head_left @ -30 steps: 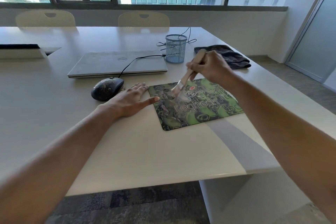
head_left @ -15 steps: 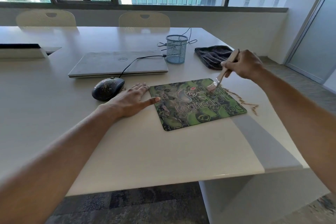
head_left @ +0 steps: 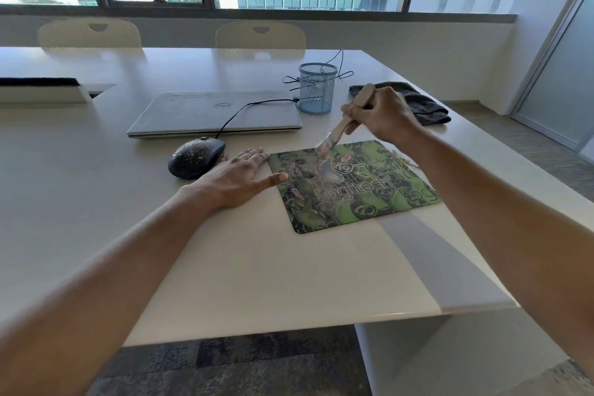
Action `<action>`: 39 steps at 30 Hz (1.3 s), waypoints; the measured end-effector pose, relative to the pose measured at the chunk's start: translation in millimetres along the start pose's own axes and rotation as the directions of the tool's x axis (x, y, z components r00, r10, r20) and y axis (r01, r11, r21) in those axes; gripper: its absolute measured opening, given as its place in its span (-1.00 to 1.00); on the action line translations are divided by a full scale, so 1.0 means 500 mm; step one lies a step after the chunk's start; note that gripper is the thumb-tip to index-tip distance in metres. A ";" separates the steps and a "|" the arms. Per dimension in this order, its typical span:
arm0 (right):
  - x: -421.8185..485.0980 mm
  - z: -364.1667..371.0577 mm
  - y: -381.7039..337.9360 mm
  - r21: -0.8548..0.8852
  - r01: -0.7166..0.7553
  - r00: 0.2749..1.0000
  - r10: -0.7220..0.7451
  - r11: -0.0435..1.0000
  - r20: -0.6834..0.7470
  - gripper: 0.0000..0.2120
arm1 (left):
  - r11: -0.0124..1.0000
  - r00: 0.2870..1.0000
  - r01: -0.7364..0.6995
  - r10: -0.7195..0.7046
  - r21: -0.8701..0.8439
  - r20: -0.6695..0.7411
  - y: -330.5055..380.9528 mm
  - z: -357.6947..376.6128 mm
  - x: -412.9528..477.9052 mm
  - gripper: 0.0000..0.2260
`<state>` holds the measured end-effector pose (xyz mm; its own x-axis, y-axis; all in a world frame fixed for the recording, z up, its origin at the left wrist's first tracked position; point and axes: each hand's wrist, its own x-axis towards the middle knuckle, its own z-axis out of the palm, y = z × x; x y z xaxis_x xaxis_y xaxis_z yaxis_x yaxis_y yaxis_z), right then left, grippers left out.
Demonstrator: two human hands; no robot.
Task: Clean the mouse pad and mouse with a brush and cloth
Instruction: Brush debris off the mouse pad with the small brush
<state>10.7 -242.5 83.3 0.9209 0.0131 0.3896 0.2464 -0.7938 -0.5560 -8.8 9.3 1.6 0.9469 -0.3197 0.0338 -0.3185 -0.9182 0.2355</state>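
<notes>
A green patterned mouse pad (head_left: 356, 199) lies flat on the white table, with brown crumbs on its left part. My left hand (head_left: 236, 178) rests flat on the table beside the pad's left edge, thumb touching the pad. My right hand (head_left: 381, 116) grips a wooden-handled brush (head_left: 345, 124), its bristles over the pad's upper middle. A black wired mouse (head_left: 196, 157), speckled with dust, sits just left of my left hand. A dark cloth (head_left: 421, 104) lies bunched behind my right hand.
A closed silver laptop (head_left: 215, 114) lies behind the mouse. A blue mesh pen cup (head_left: 316, 88) stands by its right corner. Brown crumbs (head_left: 406, 161) lie on the table off the pad's right edge. The table edge (head_left: 321, 325) runs close in front. Two chairs stand at the far side.
My right hand swept the brush right across the pad, pushing crumbs off its right edge, then came back left to the pad's upper middle. My left hand stayed in place.
</notes>
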 end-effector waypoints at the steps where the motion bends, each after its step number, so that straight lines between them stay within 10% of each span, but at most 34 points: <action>1: 0.001 0.005 0.002 0.018 -0.016 1.000 0.015 1.000 0.010 -0.69 | 1.000 1.000 0.001 -0.001 0.000 -0.001 0.000 0.000 0.000 -0.10; 13: 0.031 -0.066 0.130 -0.119 -0.285 0.954 0.269 0.951 -0.128 -0.62 | 1.000 1.000 -0.002 0.002 -0.001 -0.002 0.002 -0.003 -0.003 -0.10; 39: -0.013 -0.041 0.109 -0.156 -0.215 0.917 0.144 0.964 -0.372 -0.63 | 1.000 1.000 -0.018 0.018 0.012 -0.014 -0.002 0.000 -0.001 -0.12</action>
<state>12.1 -298.6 65.7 0.7677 -0.3286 0.5501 -0.0073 -0.8630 -0.5052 -8.8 10.2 1.3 0.9417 -0.3325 0.0521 -0.3355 -0.9151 0.2237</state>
